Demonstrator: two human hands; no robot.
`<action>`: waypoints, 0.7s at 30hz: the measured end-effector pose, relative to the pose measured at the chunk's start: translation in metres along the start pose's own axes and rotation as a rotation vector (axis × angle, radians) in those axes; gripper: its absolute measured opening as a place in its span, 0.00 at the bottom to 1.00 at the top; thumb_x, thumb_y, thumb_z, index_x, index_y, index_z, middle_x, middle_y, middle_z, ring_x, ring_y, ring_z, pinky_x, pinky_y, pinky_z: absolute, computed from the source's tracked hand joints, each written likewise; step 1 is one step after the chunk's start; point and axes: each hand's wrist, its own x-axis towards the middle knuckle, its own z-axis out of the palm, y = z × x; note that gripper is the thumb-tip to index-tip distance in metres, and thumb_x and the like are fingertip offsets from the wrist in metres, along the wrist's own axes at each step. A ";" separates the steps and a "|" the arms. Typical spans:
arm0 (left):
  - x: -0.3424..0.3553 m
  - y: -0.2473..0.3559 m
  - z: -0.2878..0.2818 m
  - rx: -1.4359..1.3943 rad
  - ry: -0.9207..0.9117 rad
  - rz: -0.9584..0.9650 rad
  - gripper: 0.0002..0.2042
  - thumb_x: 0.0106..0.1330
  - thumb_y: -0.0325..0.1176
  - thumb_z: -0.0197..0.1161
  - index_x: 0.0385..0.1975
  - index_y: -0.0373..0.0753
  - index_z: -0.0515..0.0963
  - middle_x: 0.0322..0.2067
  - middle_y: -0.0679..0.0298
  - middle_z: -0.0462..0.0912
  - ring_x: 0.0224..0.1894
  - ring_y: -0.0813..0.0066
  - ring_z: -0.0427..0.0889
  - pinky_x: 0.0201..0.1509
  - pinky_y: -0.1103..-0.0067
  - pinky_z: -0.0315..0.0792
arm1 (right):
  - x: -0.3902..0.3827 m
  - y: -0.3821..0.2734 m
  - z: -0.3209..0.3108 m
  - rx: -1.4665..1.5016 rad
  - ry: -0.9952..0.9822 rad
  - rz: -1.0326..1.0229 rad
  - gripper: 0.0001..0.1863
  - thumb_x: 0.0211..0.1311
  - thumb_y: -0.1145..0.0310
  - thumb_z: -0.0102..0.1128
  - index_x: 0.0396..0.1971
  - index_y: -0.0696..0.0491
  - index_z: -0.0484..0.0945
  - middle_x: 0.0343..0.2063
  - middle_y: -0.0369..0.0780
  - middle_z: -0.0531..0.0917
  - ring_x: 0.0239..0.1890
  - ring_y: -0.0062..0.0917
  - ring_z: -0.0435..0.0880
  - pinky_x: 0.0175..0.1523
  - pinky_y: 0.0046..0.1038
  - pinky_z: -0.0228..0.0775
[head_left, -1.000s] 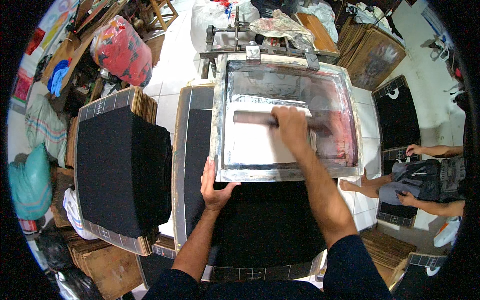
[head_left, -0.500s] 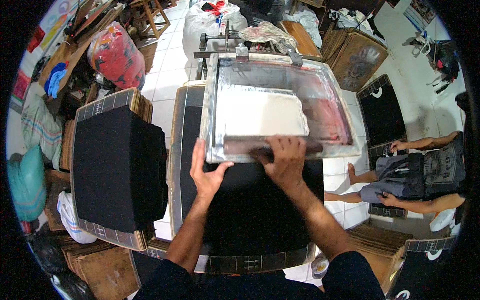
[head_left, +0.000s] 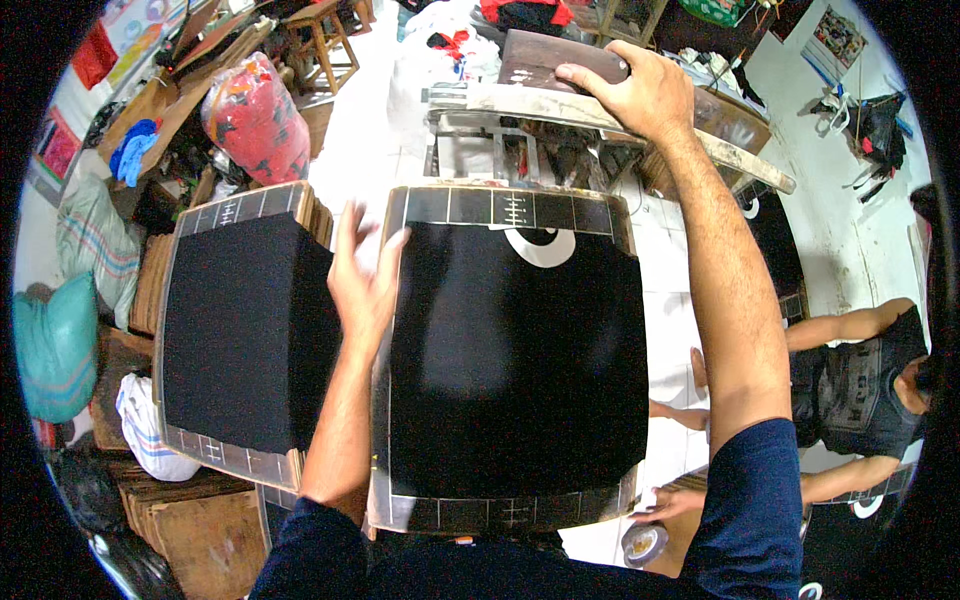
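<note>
The screen-printing frame (head_left: pixel 640 122) is tipped up at the far end, seen nearly edge-on, its face hidden from me. Above its near rail my right hand (head_left: pixel 655 95) is closed on a brown squeegee (head_left: pixel 545 62), thumb lying across it. Below the frame, a board carries black fabric (head_left: pixel 520 370) with a white crescent print (head_left: pixel 545 250) near its far edge. My left hand (head_left: pixel 365 275), slightly blurred, hovers over the board's far left side with fingers apart, holding nothing.
Left stands a second board with black fabric (head_left: pixel 230 340). Beyond it are a red-filled plastic bag (head_left: pixel 257 118) and a teal sack (head_left: pixel 55 345). Another person (head_left: pixel 850 390) sits at the right, close to my right arm. A tape roll (head_left: pixel 645 543) lies at the lower right.
The frame has swung up and away from the fabric, uncovering the white crescent. My right hand has moved far forward with the squeegee; my left has come off the frame and shifted left.
</note>
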 end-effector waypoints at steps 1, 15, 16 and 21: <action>-0.021 -0.033 -0.027 0.102 -0.021 0.019 0.33 0.70 0.34 0.69 0.72 0.31 0.64 0.63 0.46 0.79 0.58 0.60 0.84 0.63 0.69 0.76 | 0.006 0.002 -0.001 -0.009 -0.034 0.035 0.51 0.43 0.15 0.60 0.50 0.48 0.88 0.41 0.47 0.90 0.47 0.39 0.90 0.55 0.40 0.80; -0.335 -0.189 -0.333 0.886 -0.226 -0.414 0.28 0.71 0.53 0.63 0.67 0.45 0.78 0.77 0.43 0.56 0.77 0.39 0.55 0.79 0.54 0.52 | 0.032 -0.001 -0.012 0.021 -0.119 0.084 0.43 0.49 0.19 0.60 0.43 0.46 0.89 0.41 0.47 0.90 0.46 0.44 0.89 0.53 0.43 0.78; -0.333 -0.188 -0.333 0.887 -0.231 -0.448 0.28 0.71 0.53 0.63 0.67 0.46 0.77 0.77 0.43 0.55 0.78 0.40 0.54 0.79 0.54 0.51 | 0.032 -0.001 -0.011 0.013 -0.112 0.089 0.43 0.49 0.19 0.60 0.43 0.46 0.89 0.42 0.47 0.90 0.46 0.44 0.89 0.53 0.43 0.78; -0.335 -0.182 -0.329 0.988 -0.231 -0.511 0.27 0.73 0.54 0.60 0.70 0.55 0.75 0.77 0.42 0.52 0.79 0.41 0.51 0.80 0.51 0.47 | 0.033 -0.001 -0.011 -0.038 -0.101 0.110 0.42 0.53 0.23 0.61 0.47 0.47 0.88 0.43 0.47 0.89 0.48 0.44 0.88 0.54 0.43 0.76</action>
